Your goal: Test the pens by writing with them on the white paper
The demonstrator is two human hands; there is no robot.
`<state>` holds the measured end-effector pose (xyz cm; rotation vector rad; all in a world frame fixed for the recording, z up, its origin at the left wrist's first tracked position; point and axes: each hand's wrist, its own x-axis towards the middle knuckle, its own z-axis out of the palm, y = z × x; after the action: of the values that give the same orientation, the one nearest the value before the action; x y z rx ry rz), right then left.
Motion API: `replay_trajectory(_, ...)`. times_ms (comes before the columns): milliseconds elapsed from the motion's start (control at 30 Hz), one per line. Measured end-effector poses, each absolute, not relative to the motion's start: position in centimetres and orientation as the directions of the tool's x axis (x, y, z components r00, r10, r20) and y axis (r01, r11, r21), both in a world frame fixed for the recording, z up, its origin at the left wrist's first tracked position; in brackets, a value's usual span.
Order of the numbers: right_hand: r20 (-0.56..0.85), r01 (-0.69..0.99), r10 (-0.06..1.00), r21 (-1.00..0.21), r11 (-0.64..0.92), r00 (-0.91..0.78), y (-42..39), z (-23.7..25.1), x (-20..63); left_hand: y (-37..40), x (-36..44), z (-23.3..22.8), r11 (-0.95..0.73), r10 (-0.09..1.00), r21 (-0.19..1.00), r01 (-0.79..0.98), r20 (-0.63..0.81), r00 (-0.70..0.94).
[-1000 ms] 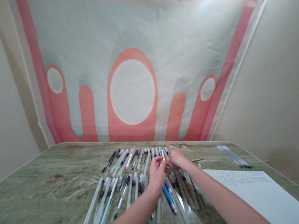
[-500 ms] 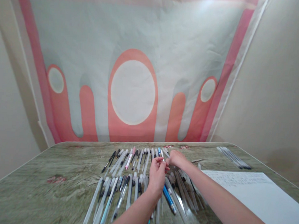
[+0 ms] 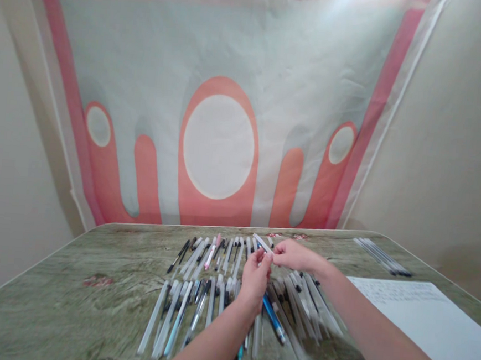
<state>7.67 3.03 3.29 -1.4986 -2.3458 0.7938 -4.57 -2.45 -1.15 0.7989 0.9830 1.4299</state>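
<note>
A pale, translucent pen point(image 3: 263, 243) slants up and left from between my two hands. My right hand point(image 3: 295, 255) is closed, its fingertips pinching the pen's near end. My left hand point(image 3: 255, 272) is curled close beside it, thumb and fingertips together at the same end of the pen. Under and around my hands lie two rows of pens. A pink and white pen point(image 3: 210, 255) lies in the far row. In the near row are a blue pen point(image 3: 273, 318) and a light blue one point(image 3: 178, 319). My forearms cover part of the near row.
Sheets of white paper with handwriting point(image 3: 425, 322) lie at the right. Behind them, several clear pens or refills point(image 3: 382, 257) lie side by side. The wood-patterned table point(image 3: 49, 276) ends at a hanging cloth point(image 3: 228, 46) with pink shapes.
The pen between my hands now shows clearly, raised and pointing up-left. My right hand has come lower and nearer my left. The whole view has shifted slightly.
</note>
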Motion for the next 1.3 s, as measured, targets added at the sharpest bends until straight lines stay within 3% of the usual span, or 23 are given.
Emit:
replay_trajectory(133, -0.137, 0.604, 0.807, -0.736, 0.306, -0.575, 1.7, 3.7, 7.9, -2.7, -4.6, -0.7, 0.077, 0.997, 0.828, -0.556, -0.069, 0.034)
replay_trajectory(433, -0.24, 0.623, 0.707, -0.701, 0.348, -0.665, 0.7, 6.2, 11.8, -0.6, -8.0, 1.3, 0.028, 0.972, 0.524, -0.851, -0.214, -0.1)
replay_trajectory(633, -0.148, 0.561, 0.719, -0.736, 0.378, -0.679, -0.2, 8.9, 14.2, 0.2, -9.2, 1.5, -0.052, 0.948, 0.484, -0.874, -0.252, -0.196)
replay_trajectory(867, -0.051, 0.539, 0.792, -0.759, 0.365, -0.609, -0.4, 9.2, 13.4, -0.1, -8.6, 1.1, -0.04, 0.943, 0.464, -0.885, -0.274, -0.186)
replay_trajectory(1300, -0.016, 0.561, 0.8, -0.721, 0.407, -0.6, -0.5, 9.0, 12.4, -0.4, -7.7, 0.8, -0.034, 0.956, 0.508, -0.861, -0.236, -0.177)
